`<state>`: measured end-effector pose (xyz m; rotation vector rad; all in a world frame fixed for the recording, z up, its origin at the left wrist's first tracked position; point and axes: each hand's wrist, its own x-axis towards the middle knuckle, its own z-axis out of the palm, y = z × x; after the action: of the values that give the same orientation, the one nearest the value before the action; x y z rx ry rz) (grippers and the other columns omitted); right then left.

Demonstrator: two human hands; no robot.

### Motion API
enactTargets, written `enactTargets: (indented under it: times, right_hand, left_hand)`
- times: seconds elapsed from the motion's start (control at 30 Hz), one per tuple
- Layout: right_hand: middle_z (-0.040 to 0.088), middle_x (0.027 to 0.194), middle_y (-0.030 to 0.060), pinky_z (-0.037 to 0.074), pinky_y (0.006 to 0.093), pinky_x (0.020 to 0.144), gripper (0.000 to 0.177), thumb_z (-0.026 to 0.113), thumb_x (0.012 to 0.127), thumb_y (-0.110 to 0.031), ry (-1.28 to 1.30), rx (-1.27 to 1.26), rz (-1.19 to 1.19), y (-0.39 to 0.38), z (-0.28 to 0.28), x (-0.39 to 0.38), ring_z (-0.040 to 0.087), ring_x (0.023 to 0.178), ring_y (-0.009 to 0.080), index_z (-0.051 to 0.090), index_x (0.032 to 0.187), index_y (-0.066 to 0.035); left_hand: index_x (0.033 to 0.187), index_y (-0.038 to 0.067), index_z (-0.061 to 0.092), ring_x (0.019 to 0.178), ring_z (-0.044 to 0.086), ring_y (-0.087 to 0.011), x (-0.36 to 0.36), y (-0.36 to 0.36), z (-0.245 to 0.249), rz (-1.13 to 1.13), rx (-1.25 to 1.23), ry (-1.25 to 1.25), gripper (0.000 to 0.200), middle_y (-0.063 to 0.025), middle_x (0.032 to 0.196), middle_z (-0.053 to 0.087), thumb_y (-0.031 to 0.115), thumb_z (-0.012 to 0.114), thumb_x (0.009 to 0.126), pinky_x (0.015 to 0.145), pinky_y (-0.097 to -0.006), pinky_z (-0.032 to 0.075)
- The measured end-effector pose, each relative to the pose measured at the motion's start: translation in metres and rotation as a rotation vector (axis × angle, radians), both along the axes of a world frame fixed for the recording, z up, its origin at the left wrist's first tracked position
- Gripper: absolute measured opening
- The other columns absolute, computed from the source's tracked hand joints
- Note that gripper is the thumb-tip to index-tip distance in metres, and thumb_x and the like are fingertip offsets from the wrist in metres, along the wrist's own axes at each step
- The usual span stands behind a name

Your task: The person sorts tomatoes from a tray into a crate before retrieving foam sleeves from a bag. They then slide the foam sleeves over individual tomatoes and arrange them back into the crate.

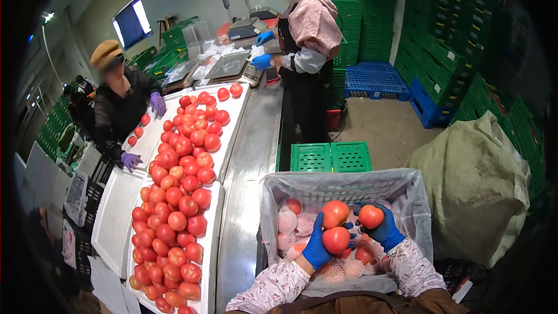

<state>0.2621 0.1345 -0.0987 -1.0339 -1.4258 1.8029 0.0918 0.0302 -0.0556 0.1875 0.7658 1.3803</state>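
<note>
I have both gloved hands raised over the plastic-lined crate [343,181]. My left hand [317,248] has its fingers wrapped around two pieces of fruit, the upper tomato [335,213] resting on the lower tomato [336,239]. My right hand [388,234] has its fingers closed on a third tomato [370,216], just beside those two. Foam-netted tomatoes [289,221] lie inside the crate. Left of the crate runs the steel counter [250,157], carrying white trays [116,215] of loose tomatoes [177,197].

No legible txt/nos./signs: wall screen [132,22] glared out; green crates [330,157], scale [247,28] too small/blurred.
</note>
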Motion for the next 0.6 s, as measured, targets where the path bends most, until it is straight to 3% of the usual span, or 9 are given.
enactTargets:
  times: [0.07, 0.13, 0.3, 0.37, 0.4, 0.47, 0.53, 0.57, 0.6]
  right_hand:
    - [0.058, 0.100, 0.0116, 0.054, 0.0313, 0.058, 0.041, 0.056, 0.072, 0.010, 0.010, 0.015, 0.008, -0.001, 0.002, 0.000, 0.060, 0.085, 0.0221, 0.049, 0.112, 0.000]
    - [0.059, 0.098, 0.0115, 0.054, 0.0310, 0.057, 0.041, 0.056, 0.072, 0.010, 0.020, 0.029, 0.013, -0.001, 0.002, 0.000, 0.060, 0.084, 0.0216, 0.049, 0.111, 0.000]
    - [0.059, 0.098, 0.0113, 0.052, 0.0361, 0.059, 0.028, 0.046, 0.084, -0.015, 0.119, 0.110, -0.042, -0.002, -0.005, -0.004, 0.060, 0.083, 0.0235, 0.051, 0.108, -0.003]
    - [0.059, 0.099, 0.0112, 0.052, 0.0365, 0.059, 0.029, 0.044, 0.085, -0.019, 0.164, 0.005, -0.082, -0.001, -0.003, -0.005, 0.060, 0.083, 0.0239, 0.051, 0.108, -0.004]
    - [0.059, 0.099, 0.0110, 0.051, 0.0369, 0.060, 0.030, 0.041, 0.086, -0.022, 0.210, -0.100, -0.124, -0.001, -0.002, -0.007, 0.061, 0.083, 0.0243, 0.052, 0.107, -0.004]
    - [0.058, 0.100, 0.0109, 0.051, 0.0358, 0.061, 0.029, 0.041, 0.086, -0.021, 0.202, -0.094, -0.121, -0.002, 0.003, -0.007, 0.060, 0.084, 0.0236, 0.052, 0.108, -0.004]
    - [0.058, 0.100, 0.0109, 0.051, 0.0347, 0.062, 0.028, 0.042, 0.086, -0.020, 0.192, -0.087, -0.107, -0.008, 0.015, -0.007, 0.060, 0.084, 0.0230, 0.052, 0.108, -0.003]
    - [0.059, 0.100, 0.0096, 0.050, 0.0321, 0.070, 0.029, 0.053, 0.076, -0.007, 0.069, 0.090, -0.092, -0.012, 0.028, -0.011, 0.059, 0.087, 0.0206, 0.054, 0.104, -0.002]
    - [0.060, 0.101, 0.0083, 0.048, 0.0295, 0.078, 0.036, 0.064, 0.066, 0.005, -0.044, 0.279, -0.073, -0.011, 0.037, -0.018, 0.058, 0.090, 0.0182, 0.057, 0.101, -0.001]
  left_hand:
    - [0.123, 0.004, 0.038, 0.097, 0.055, -0.0329, -0.003, 0.004, -0.012, -0.072, -0.023, -0.264, 0.070, -0.0172, 0.109, 0.052, 0.058, 0.045, 0.079, 0.083, -0.0474, 0.046]
    - [0.123, 0.004, 0.037, 0.097, 0.055, -0.0332, -0.003, 0.004, -0.013, -0.072, -0.018, -0.261, 0.070, -0.0174, 0.110, 0.052, 0.058, 0.046, 0.079, 0.083, -0.0475, 0.046]
    - [0.125, 0.004, 0.036, 0.098, 0.054, -0.0324, -0.003, 0.001, 0.007, -0.035, 0.030, -0.050, 0.071, -0.0169, 0.112, 0.051, 0.058, 0.046, 0.079, 0.084, -0.0470, 0.046]
    - [0.122, 0.009, 0.035, 0.095, 0.055, -0.0273, -0.008, 0.007, 0.001, -0.111, -0.025, -0.539, 0.045, -0.0144, 0.106, 0.051, 0.028, 0.053, 0.085, 0.071, -0.0373, 0.052]
    - [0.122, 0.009, 0.035, 0.095, 0.055, -0.0273, -0.006, 0.006, 0.003, -0.111, -0.024, -0.539, 0.045, -0.0144, 0.106, 0.051, 0.028, 0.053, 0.085, 0.071, -0.0373, 0.052]
    - [0.121, 0.008, 0.039, 0.093, 0.056, -0.0252, 0.002, 0.002, 0.011, 0.032, 0.106, -0.025, 0.049, -0.0148, 0.104, 0.053, 0.026, 0.061, 0.080, 0.068, -0.0320, 0.052]
    - [0.120, 0.007, 0.041, 0.089, 0.057, -0.0243, -0.001, 0.004, -0.019, -0.078, 0.114, -0.107, 0.050, -0.0152, 0.102, 0.055, 0.028, 0.060, 0.079, 0.066, -0.0299, 0.051]
    - [0.119, 0.006, 0.043, 0.085, 0.058, -0.0234, -0.005, 0.006, -0.027, -0.181, 0.132, -0.184, 0.050, -0.0157, 0.101, 0.056, 0.030, 0.060, 0.079, 0.064, -0.0279, 0.051]
    - [0.119, 0.005, 0.044, 0.080, 0.058, -0.0228, -0.011, 0.005, -0.003, -0.221, 0.149, -0.157, 0.052, -0.0160, 0.100, 0.056, 0.032, 0.060, 0.078, 0.062, -0.0267, 0.050]
